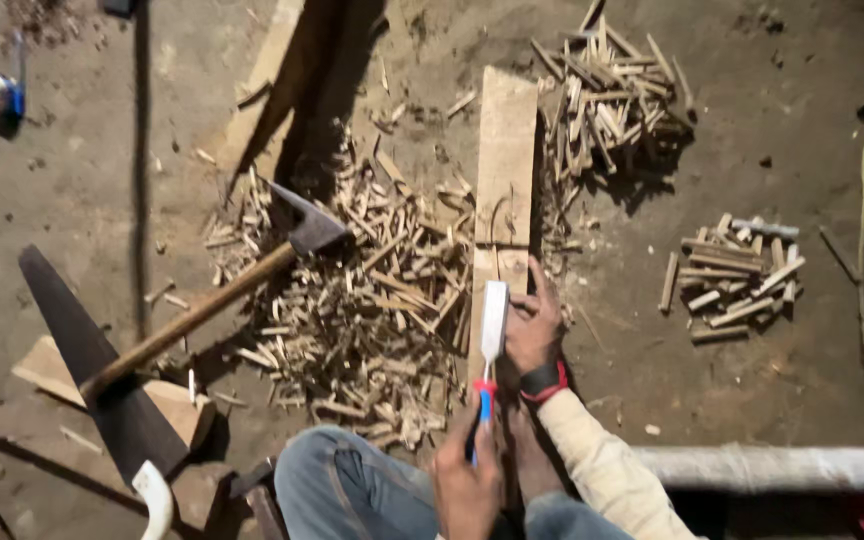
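Against the near end of the upright wooden plank (505, 190), which lies on the dirt floor (752, 380), the right hand (534, 325) presses its fingers flat on the wood, its grip not closed round anything, a dark watch with a red band (544, 381) on its wrist. Just left of that hand, the chisel (492, 330) stands with its pale blade pointing toward the plank's near end; whether the tip touches the wood cannot be told. The left hand (467, 480) has its grip wrapped tight round the chisel's red-and-blue handle, nearer the person than the plank. Left of the plank spreads a loose heap of split wood slivers (372, 310), and lying on that heap is a hatchet (214, 300) (head toward the plank, long wooden handle running away to the left). Right of the plank's far end sits a pile of short cut sticks (607, 100), and well right of the plank a smaller, neater stack of sticks (737, 275). Far left of the plank a dark handsaw blade (82, 360) lies across wooden offcuts, and a pale pipe (772, 467) runs along the floor at the right.
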